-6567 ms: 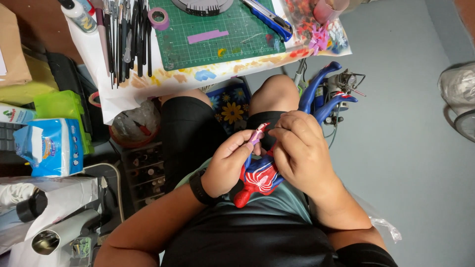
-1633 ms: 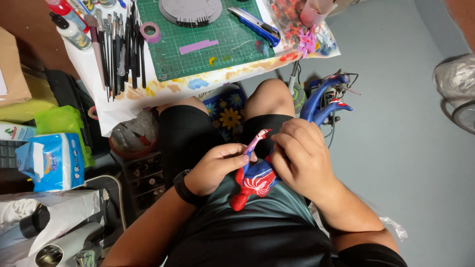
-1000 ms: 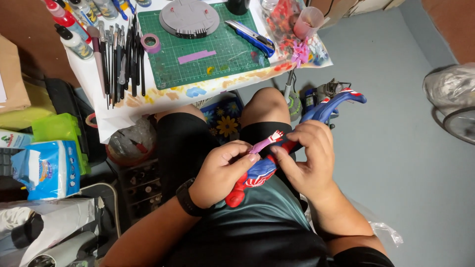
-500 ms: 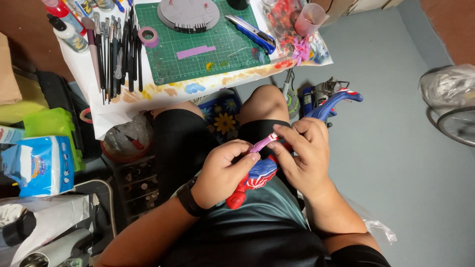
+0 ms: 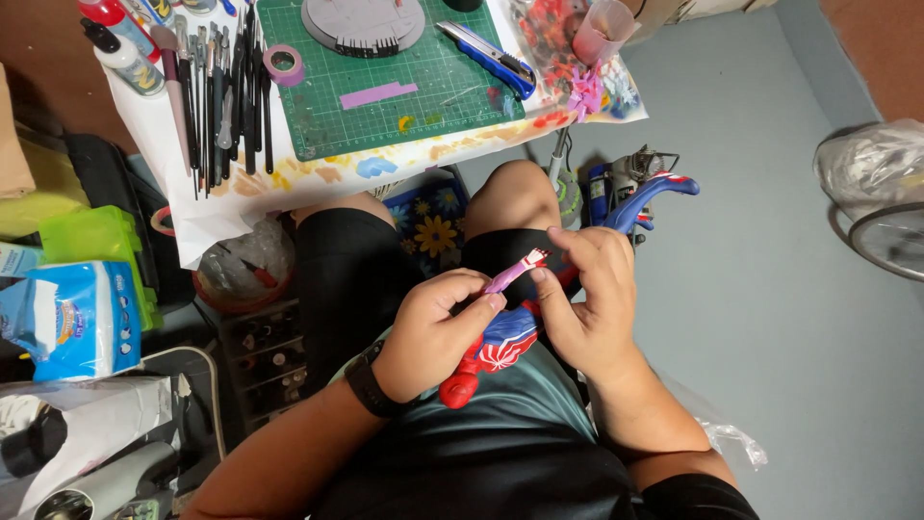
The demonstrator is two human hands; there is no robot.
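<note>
I sit with a red and blue action figure (image 5: 491,356) in my lap. My left hand (image 5: 433,332) grips the figure's body, thumb and fingers around its arm, which is wrapped in purple tape (image 5: 508,277) and ends in a small red and white hand. My right hand (image 5: 587,299) holds the figure from the right side, its fingertips pinching at the tip of the taped arm. A blue leg of the figure (image 5: 650,197) sticks out beyond my right hand. A black watch (image 5: 364,385) sits on my left wrist.
A green cutting mat (image 5: 385,82) lies on the table ahead with a grey round base (image 5: 361,21), a strip of purple tape, a tape roll (image 5: 284,65), a blue utility knife (image 5: 496,60), brushes (image 5: 217,87) and paint bottles (image 5: 120,48). A tissue pack (image 5: 67,318) lies left. A fan (image 5: 881,207) stands right.
The view shifted a little. The figure's blue leg swung up to the right, and my right hand's fingers moved onto the tip of the taped arm.
</note>
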